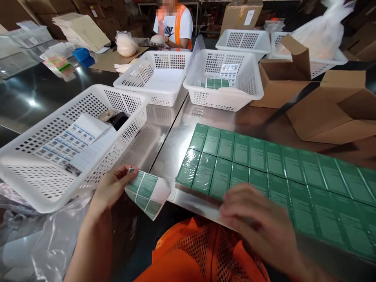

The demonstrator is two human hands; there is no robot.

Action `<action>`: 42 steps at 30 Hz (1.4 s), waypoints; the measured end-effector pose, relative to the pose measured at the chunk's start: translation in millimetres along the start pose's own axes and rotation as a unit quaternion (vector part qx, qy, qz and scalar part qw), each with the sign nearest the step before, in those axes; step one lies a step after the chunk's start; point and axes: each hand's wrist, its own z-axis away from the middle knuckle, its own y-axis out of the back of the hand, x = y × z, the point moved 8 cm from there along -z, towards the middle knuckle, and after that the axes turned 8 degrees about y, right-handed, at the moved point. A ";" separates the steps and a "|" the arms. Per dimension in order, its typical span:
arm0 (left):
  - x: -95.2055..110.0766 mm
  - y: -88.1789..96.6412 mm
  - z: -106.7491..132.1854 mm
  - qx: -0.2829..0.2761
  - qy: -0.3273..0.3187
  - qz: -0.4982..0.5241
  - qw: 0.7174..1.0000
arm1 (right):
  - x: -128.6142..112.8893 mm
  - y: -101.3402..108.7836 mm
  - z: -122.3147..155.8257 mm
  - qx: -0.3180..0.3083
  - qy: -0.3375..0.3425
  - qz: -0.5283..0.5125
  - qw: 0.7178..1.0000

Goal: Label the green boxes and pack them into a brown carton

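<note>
My left hand (113,188) pinches the upper left corner of a sheet of green stickers (147,188) between thumb and fingers. The sheet has a bare white patch at its right side and hangs over the table's near edge. My right hand (252,215), blurred, hovers over the near edge of two rows of green boxes (255,156). Its fingers are curled together, and whatever they may hold is hidden. Shiny clear film covers the boxes, which stand side by side on the metal table (173,150).
A white basket (138,105) with label sheets stands at left. Two more baskets (173,94) (223,102) stand behind, the right one holding green stickers. Open cardboard boxes (331,113) lie at right. Clear plastic (55,239) hangs at lower left. A person in an orange vest (178,25) sits opposite.
</note>
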 end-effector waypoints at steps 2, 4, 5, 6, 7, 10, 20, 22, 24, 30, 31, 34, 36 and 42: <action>4.5 -9.2 1.3 0.026 -0.030 -0.020 0.999 | 34.0 14.4 -12.1 0.028 -0.102 0.012 0.994; 11.2 -22.8 5.7 0.033 -0.062 -0.039 0.997 | 68.4 14.1 -21.8 0.015 -0.193 -0.014 0.981; 14.3 -33.6 8.4 0.011 -0.071 -0.048 0.996 | 83.5 9.8 -25.8 0.002 -0.229 -0.040 0.973; 17.7 -46.5 11.7 -0.027 -0.080 -0.062 0.995 | 96.3 3.7 -29.5 -0.010 -0.257 -0.071 0.964; 22.1 -60.0 16.0 -0.069 -0.094 -0.081 0.990 | 106.5 -3.0 -33.0 -0.019 -0.277 -0.104 0.955; 34.6 -94.3 30.1 -0.185 -0.139 -0.134 0.964 | 125.2 -23.9 -40.0 -0.033 -0.319 -0.188 0.928; 35.6 -121.1 27.1 -0.219 -0.135 -0.154 0.954 | 131.4 -50.7 -52.1 -0.073 -0.295 -0.126 0.944; 34.4 -122.8 26.6 -0.213 -0.126 -0.161 0.956 | 131.0 -48.7 -56.0 -0.072 -0.269 -0.052 0.959; 32.5 -123.6 26.2 -0.203 -0.116 -0.181 0.955 | 130.8 -46.5 -59.7 -0.066 -0.248 0.013 0.966; 27.4 -126.4 24.1 -0.185 -0.105 -0.236 0.948 | 141.3 -51.8 -58.9 -0.103 -0.271 0.021 0.957; 26.3 -127.3 23.8 -0.184 -0.101 -0.242 0.947 | 143.2 -52.7 -57.6 -0.109 -0.278 0.016 0.954; 23.5 -128.8 23.5 -0.179 -0.088 -0.256 0.946 | 145.7 -53.8 -54.9 -0.115 -0.285 0.023 0.951; 22.6 -129.2 23.8 -0.177 -0.085 -0.261 0.945 | 145.8 -54.7 -53.6 -0.113 -0.285 0.037 0.951; 23.1 -130.7 22.3 -0.174 -0.070 -0.267 0.945 | 145.2 -57.3 -51.9 -0.117 -0.281 0.081 0.949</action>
